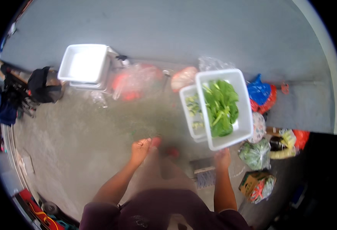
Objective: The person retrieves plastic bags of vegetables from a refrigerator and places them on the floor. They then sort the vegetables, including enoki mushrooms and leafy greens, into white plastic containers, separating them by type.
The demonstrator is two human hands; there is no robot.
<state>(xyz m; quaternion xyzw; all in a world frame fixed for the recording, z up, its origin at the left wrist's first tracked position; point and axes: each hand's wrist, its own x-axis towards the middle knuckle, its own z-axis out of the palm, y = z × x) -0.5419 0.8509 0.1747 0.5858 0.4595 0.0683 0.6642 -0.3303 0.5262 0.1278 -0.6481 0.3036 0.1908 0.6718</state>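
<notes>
A white plastic tub (246, 115) with leafy greens (221, 107) in it overlaps a second white tub (185, 106) that bears small pieces of green vegetable. My right hand (222, 158) is at the near edge of the upper tub; its fingers are partly hidden there, and whether they grip the rim cannot be told. My left hand (141, 145) hovers over the floor to the left, its fingers curled in, with nothing seen in it. Further left, against the wall, rises a stack of white tubs (83, 63), the top one with nothing visible inside.
Red items under clear plastic (136, 80) lie by the wall. A blue bag (259, 90), a clear bag of greens (256, 153) and a cardboard box (249, 184) are on the right. A floor brush (205, 176) lies near my right forearm. A black chair-like object (43, 84) is at left.
</notes>
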